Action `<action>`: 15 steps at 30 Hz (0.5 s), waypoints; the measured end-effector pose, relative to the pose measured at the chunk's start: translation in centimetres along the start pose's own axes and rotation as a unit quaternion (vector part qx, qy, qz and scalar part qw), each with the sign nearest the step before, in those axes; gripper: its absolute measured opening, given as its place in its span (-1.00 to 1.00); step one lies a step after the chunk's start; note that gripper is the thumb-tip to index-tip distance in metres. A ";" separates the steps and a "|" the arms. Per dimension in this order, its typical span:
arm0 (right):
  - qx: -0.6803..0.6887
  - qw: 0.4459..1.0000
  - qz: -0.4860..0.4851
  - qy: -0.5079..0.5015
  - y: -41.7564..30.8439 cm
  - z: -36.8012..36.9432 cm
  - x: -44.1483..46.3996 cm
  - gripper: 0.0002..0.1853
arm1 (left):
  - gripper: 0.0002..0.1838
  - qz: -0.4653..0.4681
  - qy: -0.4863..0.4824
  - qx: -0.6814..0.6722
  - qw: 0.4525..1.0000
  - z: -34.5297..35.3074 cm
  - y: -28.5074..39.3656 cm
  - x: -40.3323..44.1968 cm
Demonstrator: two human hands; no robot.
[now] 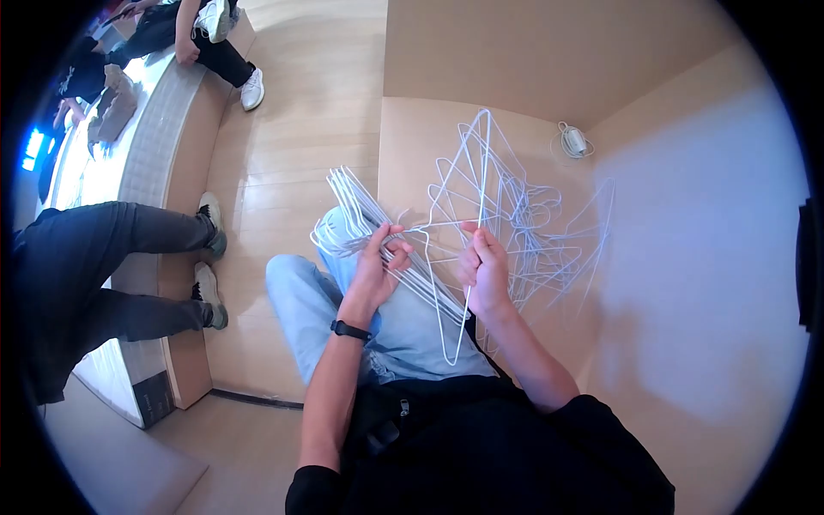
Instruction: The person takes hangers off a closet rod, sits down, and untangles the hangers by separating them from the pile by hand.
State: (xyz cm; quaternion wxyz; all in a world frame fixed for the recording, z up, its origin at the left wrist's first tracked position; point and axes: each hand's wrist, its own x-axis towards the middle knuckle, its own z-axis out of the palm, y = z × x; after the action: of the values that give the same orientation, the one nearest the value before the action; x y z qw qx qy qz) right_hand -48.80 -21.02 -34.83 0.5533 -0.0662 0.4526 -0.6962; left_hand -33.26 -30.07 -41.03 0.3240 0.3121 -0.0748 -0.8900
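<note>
A white wire clothes hanger (435,292) is stretched between my two hands, above my lap. My left hand (378,268) is closed, thumb and finger pinching it around the neck by the hook. The fingers of my right hand (485,268) are wrapped round its long straight bar. A bundle of similar hangers (356,202) lies across my thighs under my left hand, hooks towards the left. To the right of my right hand, a tangled heap of loose wire hangers (536,232) spreads over the wooden surface. My palms hide parts of the held hanger.
A white adapter with a coiled cable (575,142) lies in the corner by the panels. At the left, a person in dark trousers (129,227) stands by a low wooden-edged platform (190,137). Other people sit on it farther up.
</note>
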 end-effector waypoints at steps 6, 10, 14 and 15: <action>-0.085 0.996 0.013 0.027 0.0 -0.7 0.3 -0.73 | -0.72 0.001 -0.007 -0.006 1.000 -0.3 -0.2 0.2; -0.158 0.983 -0.028 0.091 -0.2 -2.2 1.2 -0.72 | -0.73 0.012 -0.008 -0.008 1.000 -0.3 -0.2 0.3; -0.186 0.975 -0.058 0.110 -2.5 -3.7 1.3 -0.73 | -0.73 0.022 0.006 -0.010 1.000 0.1 -0.2 0.0; -0.195 0.974 -0.069 0.097 -3.1 -3.3 1.0 -0.72 | -0.73 0.023 0.008 -0.010 1.000 0.0 -0.2 -0.2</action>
State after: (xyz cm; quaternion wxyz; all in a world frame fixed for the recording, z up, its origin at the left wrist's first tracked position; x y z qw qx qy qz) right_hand -53.36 -20.07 -34.93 0.4337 -0.1359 0.6255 -0.6342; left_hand -33.28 -29.81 -41.02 0.3478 0.3142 -0.0704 -0.8805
